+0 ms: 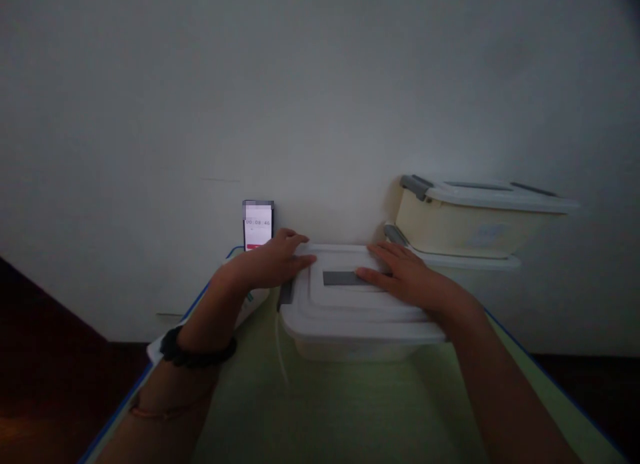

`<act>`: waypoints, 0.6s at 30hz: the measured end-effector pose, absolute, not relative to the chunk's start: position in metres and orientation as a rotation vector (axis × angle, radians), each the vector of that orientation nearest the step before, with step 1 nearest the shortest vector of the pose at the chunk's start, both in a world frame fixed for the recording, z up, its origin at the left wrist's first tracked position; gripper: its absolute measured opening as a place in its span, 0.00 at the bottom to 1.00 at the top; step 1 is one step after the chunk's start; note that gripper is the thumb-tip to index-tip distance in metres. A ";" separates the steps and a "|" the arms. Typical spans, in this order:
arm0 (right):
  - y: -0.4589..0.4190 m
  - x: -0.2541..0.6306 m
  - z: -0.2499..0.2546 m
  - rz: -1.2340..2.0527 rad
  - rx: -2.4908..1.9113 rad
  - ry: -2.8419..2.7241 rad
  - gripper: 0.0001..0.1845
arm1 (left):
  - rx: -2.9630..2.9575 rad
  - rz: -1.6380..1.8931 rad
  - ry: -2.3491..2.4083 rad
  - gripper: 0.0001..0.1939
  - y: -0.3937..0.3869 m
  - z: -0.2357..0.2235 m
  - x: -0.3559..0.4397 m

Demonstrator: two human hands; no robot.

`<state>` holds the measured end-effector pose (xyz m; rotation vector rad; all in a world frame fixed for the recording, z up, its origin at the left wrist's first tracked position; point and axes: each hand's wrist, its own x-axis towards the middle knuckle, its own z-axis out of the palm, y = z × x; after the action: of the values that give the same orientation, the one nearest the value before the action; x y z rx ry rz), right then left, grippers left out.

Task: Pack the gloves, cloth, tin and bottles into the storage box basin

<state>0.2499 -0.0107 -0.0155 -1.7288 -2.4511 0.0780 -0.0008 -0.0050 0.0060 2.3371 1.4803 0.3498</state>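
Note:
A storage box (357, 352) with a white lid (350, 319) sits in front of me, and the lid lies over its top. On the lid is a grey strip (338, 278), and a grey latch (285, 295) shows at the left end. My left hand (280, 259) rests at the far left corner of the lid, thumb and fingers apart. Lying flat on the right part of the lid is my right hand (400, 272), its fingers stretched out and its thumb over the grey strip. The right end of the box is hidden behind my right hand and forearm.
Two more lidded boxes are stacked at the back right, with the upper box (455, 227) against the wall (320, 104). A phone (258, 225) showing a timer stands behind my left hand. A thin pale cord (281, 351) lies left of the box on the green tabletop (330, 417).

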 end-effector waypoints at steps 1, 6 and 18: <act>-0.011 0.250 -0.015 0.080 -1.723 -2.447 0.48 | 2.382 0.365 1.448 0.32 -0.006 0.004 0.007; -0.018 0.259 -0.007 0.164 -1.658 -2.457 0.40 | 2.469 0.334 1.426 0.37 -0.009 -0.006 0.030; -0.032 0.329 0.022 0.645 -1.893 -2.226 0.27 | 2.576 0.303 1.437 0.35 -0.007 -0.010 0.030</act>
<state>0.3292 -0.0323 0.0222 -1.8932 -2.2262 0.6453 0.0298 -0.0067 -0.0099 2.5764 1.4369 0.3035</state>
